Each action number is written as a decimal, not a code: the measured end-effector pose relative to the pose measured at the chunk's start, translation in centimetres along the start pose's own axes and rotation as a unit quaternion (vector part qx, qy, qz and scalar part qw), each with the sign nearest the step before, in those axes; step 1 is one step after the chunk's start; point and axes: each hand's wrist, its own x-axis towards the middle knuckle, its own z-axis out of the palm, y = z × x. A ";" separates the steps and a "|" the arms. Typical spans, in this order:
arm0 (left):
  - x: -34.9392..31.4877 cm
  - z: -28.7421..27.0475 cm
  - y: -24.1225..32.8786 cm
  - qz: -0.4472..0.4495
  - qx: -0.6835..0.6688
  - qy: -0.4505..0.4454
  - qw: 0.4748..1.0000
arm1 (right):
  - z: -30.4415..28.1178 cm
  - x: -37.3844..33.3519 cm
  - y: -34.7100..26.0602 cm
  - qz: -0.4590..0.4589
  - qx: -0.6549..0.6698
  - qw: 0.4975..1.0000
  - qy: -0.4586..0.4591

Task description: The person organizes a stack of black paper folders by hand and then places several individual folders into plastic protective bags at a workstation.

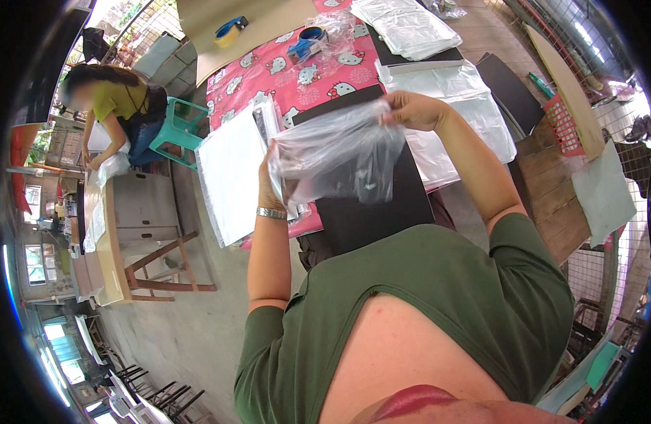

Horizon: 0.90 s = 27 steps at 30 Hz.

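Note:
A clear plastic bag (339, 152) is stretched between my two hands above the table. My right hand (415, 111) pinches its upper right corner, fingers closed. At the other end my left hand (274, 177) grips the bag's edge; the film covers part of its fingers. Beneath the bag lies a flat black board (371, 219), close to my body. To its left is a stack of white sheets (230, 184), near my left hand. Silvery-clear plastic sleeves (474, 116) are piled to the right, below my right forearm.
A pink patterned cover (255, 78) lies on the table. Two blue tape dispensers (308, 46) sit at the far side, near another heap of plastic sleeves (407, 28). Black boards (509, 92) and a red basket (564, 126) are at right. A person (120, 106) sits at left beside a green stool (178, 131).

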 end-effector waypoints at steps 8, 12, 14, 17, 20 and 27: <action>0.5 -3.5 -2.1 0.018 0.090 -0.152 0.984 | -0.8 1.0 -1.1 -0.027 0.126 0.987 0.095; 1.7 -8.2 1.2 0.168 -0.076 -0.051 0.981 | -0.1 1.4 -1.5 0.118 -0.144 0.982 -0.034; 1.1 -6.8 0.4 0.103 -0.156 -0.174 0.967 | -1.1 0.8 -2.0 0.091 -0.255 0.958 -0.090; 0.4 -3.8 -0.7 -0.033 0.154 -0.075 0.985 | -2.2 0.5 -1.7 -0.129 0.145 0.977 0.083; 1.6 -3.9 -0.5 -0.119 0.357 -0.119 0.919 | -2.4 1.5 -0.5 -0.124 0.185 0.972 0.069; 4.2 -7.6 1.6 0.029 -0.096 -0.061 0.993 | -2.7 0.5 0.9 0.066 0.036 0.995 0.060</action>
